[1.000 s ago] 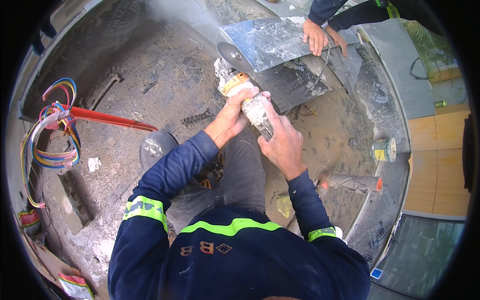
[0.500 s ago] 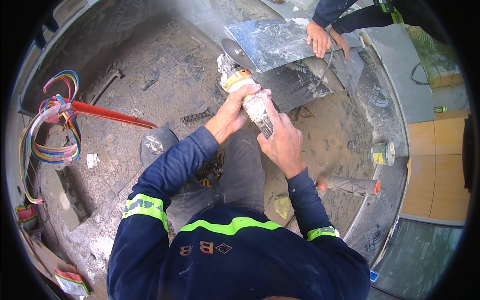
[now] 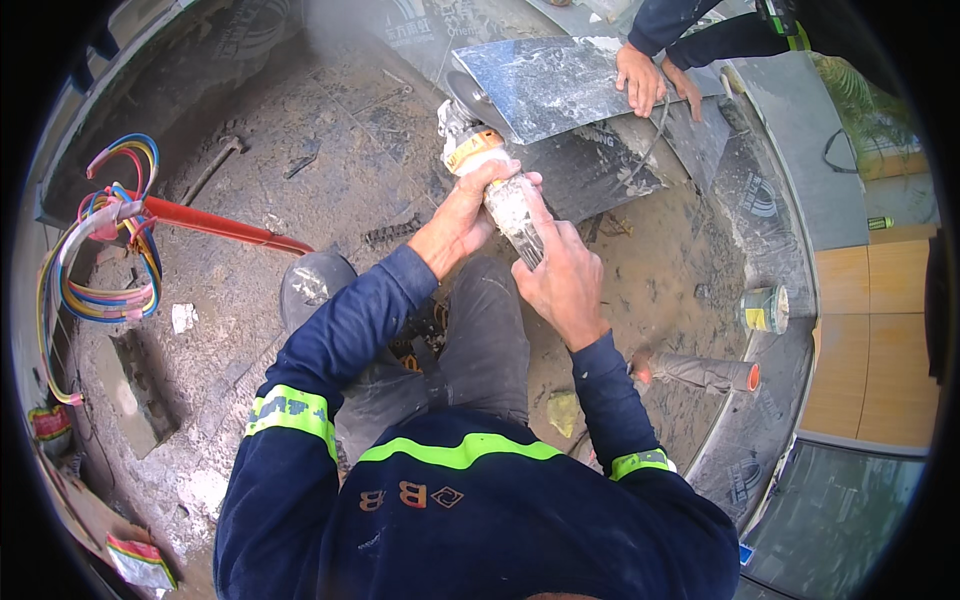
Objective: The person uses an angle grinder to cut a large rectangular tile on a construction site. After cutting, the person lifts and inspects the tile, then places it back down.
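Observation:
My left hand (image 3: 468,205) grips the front of a dusty angle grinder (image 3: 492,190), just behind its orange-banded head. Further back, my right hand (image 3: 562,283) wraps the grinder's body. Its disc (image 3: 466,97) meets the left edge of a grey stone tile (image 3: 555,85) lying on the ground. Dust rises above the cut. Another person's hands (image 3: 655,82) press down on the tile's right end. My dark sleeves carry yellow-green reflective bands.
A bundle of coloured wires (image 3: 105,240) and a red pipe (image 3: 215,225) lie at the left. My boot (image 3: 312,285) rests on the rough concrete. A small can (image 3: 765,308) and a grey tube with an orange end (image 3: 705,372) sit at the right, beside dark tiles.
Both my hands and the grinder have shifted slightly up and left along the tile's edge. The other person's hands stay on the tile.

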Action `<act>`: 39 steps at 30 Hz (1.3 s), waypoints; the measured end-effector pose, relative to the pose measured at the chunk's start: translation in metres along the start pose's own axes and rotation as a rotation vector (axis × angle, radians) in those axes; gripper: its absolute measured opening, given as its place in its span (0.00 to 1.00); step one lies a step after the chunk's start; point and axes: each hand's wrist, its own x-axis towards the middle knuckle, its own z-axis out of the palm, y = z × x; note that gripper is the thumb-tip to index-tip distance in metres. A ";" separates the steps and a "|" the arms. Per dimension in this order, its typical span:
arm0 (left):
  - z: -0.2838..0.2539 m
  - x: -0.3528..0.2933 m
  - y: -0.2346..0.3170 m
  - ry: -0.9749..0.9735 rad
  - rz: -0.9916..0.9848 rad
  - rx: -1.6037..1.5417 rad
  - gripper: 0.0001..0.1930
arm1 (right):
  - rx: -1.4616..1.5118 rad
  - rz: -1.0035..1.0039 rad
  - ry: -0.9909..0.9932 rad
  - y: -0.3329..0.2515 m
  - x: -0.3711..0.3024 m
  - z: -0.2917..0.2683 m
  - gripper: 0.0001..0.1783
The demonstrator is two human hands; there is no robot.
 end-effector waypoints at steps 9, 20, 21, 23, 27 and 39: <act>-0.004 0.005 0.002 -0.009 -0.010 -0.018 0.18 | -0.002 0.006 0.006 -0.002 0.002 0.001 0.56; 0.007 -0.012 -0.008 0.017 -0.007 -0.023 0.16 | 0.018 0.031 0.015 0.002 -0.012 -0.004 0.55; 0.007 -0.014 -0.009 0.036 -0.020 -0.026 0.16 | 0.022 0.027 0.020 0.003 -0.013 -0.004 0.54; 0.007 -0.015 -0.011 0.046 -0.027 -0.029 0.16 | 0.026 0.021 0.027 0.004 -0.016 -0.004 0.54; 0.006 -0.018 -0.015 0.015 -0.024 -0.042 0.17 | 0.019 0.009 0.033 0.007 -0.019 -0.007 0.54; 0.002 -0.018 -0.026 -0.007 -0.023 -0.036 0.17 | -0.012 -0.025 0.059 0.012 -0.027 -0.010 0.54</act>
